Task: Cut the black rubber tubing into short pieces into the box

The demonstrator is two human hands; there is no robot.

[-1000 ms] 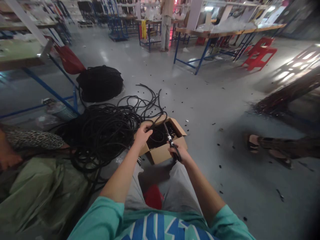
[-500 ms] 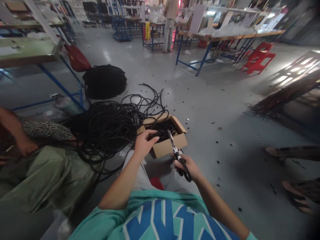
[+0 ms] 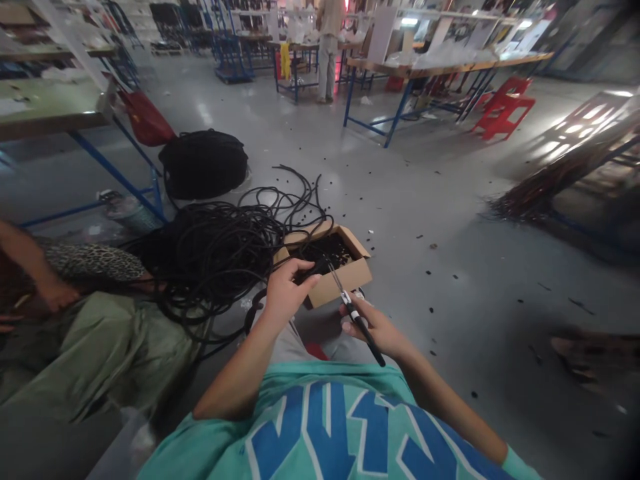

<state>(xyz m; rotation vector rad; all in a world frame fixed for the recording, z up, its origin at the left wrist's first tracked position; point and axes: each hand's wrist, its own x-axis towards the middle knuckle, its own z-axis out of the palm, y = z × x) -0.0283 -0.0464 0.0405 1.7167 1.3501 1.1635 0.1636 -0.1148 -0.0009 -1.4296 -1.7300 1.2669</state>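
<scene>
My left hand (image 3: 289, 290) is closed, thumb against fingers, on a black cord (image 3: 316, 268) whose end shows dark over the box. In my right hand (image 3: 375, 325) is a pair of snips (image 3: 354, 312) with black handles and white parts near the pivot. Their thin blades point up and left, slightly apart, close to the left fingertips. Just beyond both hands stands an open cardboard box (image 3: 345, 280) with many small black pieces (image 3: 327, 247) inside. Whether the blades touch the cord I cannot tell.
A tangled heap of black cord (image 3: 220, 247) lies left of the box, with a black bundle (image 3: 203, 163) behind it. A seated person (image 3: 100, 333) is at my left. Small black bits are scattered over the grey floor (image 3: 400, 267). A red stool (image 3: 505, 110) stands far right.
The snips have turned in my right hand, so their handles now look edge-on, and the blade tips have moved slightly left. The whole view has shifted a little; a walker's feet at right have moved.
</scene>
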